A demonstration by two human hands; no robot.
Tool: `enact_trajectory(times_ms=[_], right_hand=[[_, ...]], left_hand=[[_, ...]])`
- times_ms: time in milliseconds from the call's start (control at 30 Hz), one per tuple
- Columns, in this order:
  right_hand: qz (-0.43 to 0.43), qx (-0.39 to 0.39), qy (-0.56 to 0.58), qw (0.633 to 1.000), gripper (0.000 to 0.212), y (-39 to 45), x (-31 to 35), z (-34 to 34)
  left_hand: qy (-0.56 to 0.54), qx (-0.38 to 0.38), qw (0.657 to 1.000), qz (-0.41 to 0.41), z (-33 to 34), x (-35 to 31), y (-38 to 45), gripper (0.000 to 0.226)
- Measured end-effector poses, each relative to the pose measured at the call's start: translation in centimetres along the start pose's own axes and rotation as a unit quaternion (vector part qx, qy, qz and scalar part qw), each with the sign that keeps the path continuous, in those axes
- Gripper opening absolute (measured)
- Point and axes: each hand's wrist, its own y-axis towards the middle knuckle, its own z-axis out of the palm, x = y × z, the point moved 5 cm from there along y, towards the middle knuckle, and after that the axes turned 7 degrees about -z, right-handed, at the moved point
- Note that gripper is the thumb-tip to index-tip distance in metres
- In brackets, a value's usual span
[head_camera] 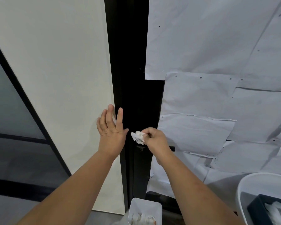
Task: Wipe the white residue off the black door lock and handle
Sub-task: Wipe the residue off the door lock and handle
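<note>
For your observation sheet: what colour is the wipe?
White, slightly crumpled wipe, pinched in the right hand; head view.

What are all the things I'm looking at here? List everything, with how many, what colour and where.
door frame: one, black, centre, running top to bottom
door handle: one, black, end showing just right of the right hand
crumpled tissue: one, white, against the black lock area
wall panel: one, cream, left of the frame
paper sheets: several, white, taped over the door on the right
small bin: one, white, bottom centre, used tissues inside
tub: one, white, bottom right
left hand: one, fingers spread, on the frame's left edge
right hand: one, pinching the tissue
</note>
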Motion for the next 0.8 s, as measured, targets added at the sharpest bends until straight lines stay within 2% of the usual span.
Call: enact_trajectory(times_ms=[100,233,367,467,600,700,800], right_hand=[[0.027,-0.017,0.079,0.996,0.019,-0.7,0.3,-0.4],[0.014,-0.016,0.060,0.998,0.019,-1.5,0.3,0.6],[0.019,-0.039,0.073,0.996,0.016,-1.9,0.0,1.2],[0.019,-0.040,0.075,0.996,0.015,-2.0,0.1,1.4],[0.039,-0.032,0.061,0.997,0.017,-2.5,-0.2,1.7],[0.044,-0.048,0.036,0.997,0.020,-2.8,-0.4,1.3],[0.052,-0.062,0.012,0.997,0.023,-2.6,-0.6,0.9]], left_hand=[[-0.002,-0.015,1.000,0.008,-0.8,0.0,-0.8,0.075],[-0.061,-0.030,0.997,-0.023,-1.2,0.0,-2.4,0.052],[-0.113,0.011,0.993,0.006,-1.0,-0.7,-4.1,0.028],[-0.151,0.061,0.986,-0.024,-0.7,-0.8,-4.8,0.037],[-0.248,0.076,0.964,-0.051,-0.3,-0.5,-4.9,0.011],[-0.306,0.121,0.941,-0.077,-0.1,-0.7,-5.2,0.008],[-0.316,0.142,0.933,-0.100,0.3,-0.5,-5.6,0.012]])
